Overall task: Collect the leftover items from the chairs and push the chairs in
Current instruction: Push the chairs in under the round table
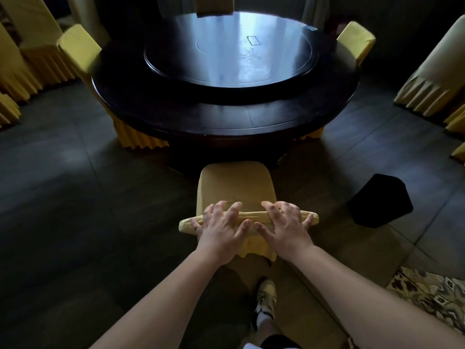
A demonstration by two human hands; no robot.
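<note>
Head view shows me both hands, left hand [221, 231] and right hand [285, 229], grasping the yellow fabric-covered chair [236, 187] by its padded top rail, facing the round dark table [151, 117].

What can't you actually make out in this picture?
- Head view: the dim light leaves the black object on the floor unidentifiable.
- Both hands' palms, left hand and right hand, face down on the chair top rail, so their grip is unclear.
- The table hides the pushed-in chairs' seats.
</note>
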